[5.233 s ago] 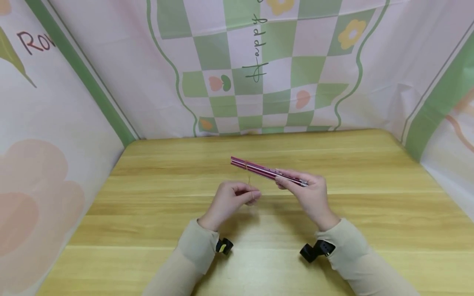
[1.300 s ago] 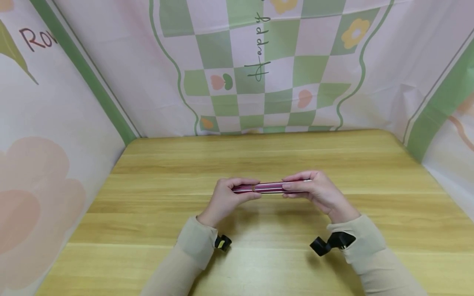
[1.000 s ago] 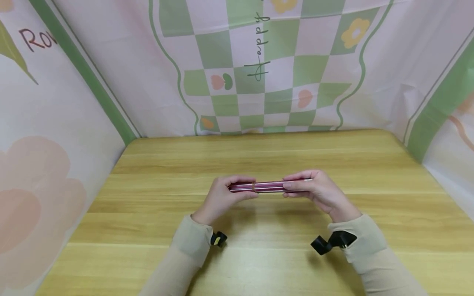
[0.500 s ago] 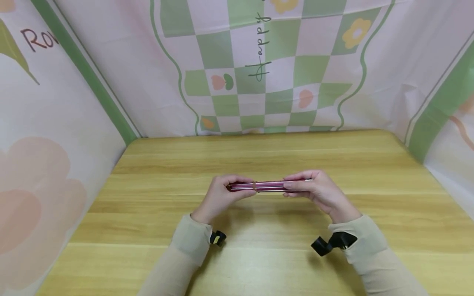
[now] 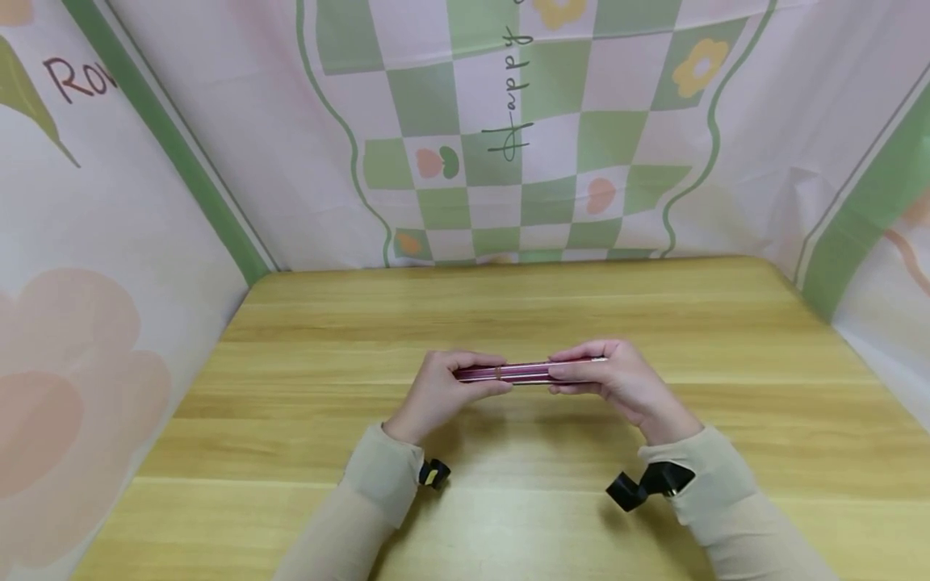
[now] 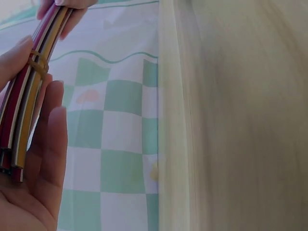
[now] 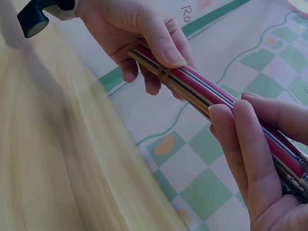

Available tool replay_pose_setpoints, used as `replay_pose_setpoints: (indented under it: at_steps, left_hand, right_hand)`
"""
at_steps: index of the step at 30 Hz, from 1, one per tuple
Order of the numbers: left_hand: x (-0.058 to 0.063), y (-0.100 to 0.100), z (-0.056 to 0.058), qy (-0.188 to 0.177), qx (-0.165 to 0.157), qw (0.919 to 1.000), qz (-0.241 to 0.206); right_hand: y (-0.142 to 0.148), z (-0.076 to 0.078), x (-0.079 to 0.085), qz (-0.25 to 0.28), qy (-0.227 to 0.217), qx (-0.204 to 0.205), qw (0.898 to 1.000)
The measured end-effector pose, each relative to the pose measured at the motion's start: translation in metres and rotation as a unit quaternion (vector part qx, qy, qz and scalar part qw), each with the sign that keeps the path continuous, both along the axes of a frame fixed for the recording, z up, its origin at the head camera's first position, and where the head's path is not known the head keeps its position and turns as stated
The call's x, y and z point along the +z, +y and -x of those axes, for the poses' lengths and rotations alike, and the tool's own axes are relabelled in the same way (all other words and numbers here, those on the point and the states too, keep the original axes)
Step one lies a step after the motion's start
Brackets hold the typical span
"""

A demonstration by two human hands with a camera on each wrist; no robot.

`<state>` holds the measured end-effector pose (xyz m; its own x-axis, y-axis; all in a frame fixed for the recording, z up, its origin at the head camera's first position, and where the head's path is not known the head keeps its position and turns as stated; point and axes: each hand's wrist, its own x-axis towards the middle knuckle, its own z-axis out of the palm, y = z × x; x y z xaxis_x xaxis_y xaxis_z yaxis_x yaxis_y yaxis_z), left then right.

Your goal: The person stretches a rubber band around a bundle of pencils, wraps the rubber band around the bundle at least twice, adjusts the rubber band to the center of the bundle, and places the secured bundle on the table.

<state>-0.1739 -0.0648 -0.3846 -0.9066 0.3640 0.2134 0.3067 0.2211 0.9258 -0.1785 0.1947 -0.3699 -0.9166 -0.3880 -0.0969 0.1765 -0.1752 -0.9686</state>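
Note:
A bundle of striped pencils [image 5: 525, 374], mostly dark red and purple with one yellowish, is held level above the table. A tan rubber band [image 7: 164, 77] is wound around it near the left end. My left hand [image 5: 445, 389] grips that end between thumb and fingers, the thumb close to the band in the left wrist view. Flat, unsharpened ends of the pencils show there, over the palm. My right hand [image 5: 626, 389] holds the other end, fingers along the shafts. In the right wrist view, metal ferrules [image 7: 301, 171] lie in the right hand, partly hidden.
A wood-grain table [image 5: 508, 315] lies beneath both hands. Behind it hangs a green-and-white checked cloth [image 5: 548, 202], with printed cloth on both sides as well. Each wrist carries a small black camera [image 5: 434, 474] on a beige sleeve.
Earlier the left hand pulled a strand of the rubber band below the pencils; now it grips the banded end. The bundle went from tilted to level, and just now dipped slightly.

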Motion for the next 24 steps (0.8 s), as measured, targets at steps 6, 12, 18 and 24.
replay_pose_setpoints:
  at_steps: [6, 12, 18, 24]
  left_hand:
    - [0.001, 0.001, -0.001, 0.021, 0.007, 0.9995, 0.022]
    - [0.004, 0.002, -0.003, 0.059, 0.008, 0.9963, 0.062]
    - [0.005, 0.0, -0.003, 0.105, 0.013, 0.9861, 0.129]
    - [0.011, -0.008, -0.002, 0.098, 0.008, 0.9784, 0.182]
  right_hand:
    - [-0.003, -0.001, -0.002, -0.005, 0.008, 0.0, 1.0]
    - [-0.008, -0.003, -0.002, -0.022, 0.014, -0.001, 1.0]
    - [-0.012, -0.005, -0.002, -0.034, 0.011, -0.007, 0.999]
    - [-0.011, -0.005, -0.002, -0.02, 0.001, -0.001, 1.0]
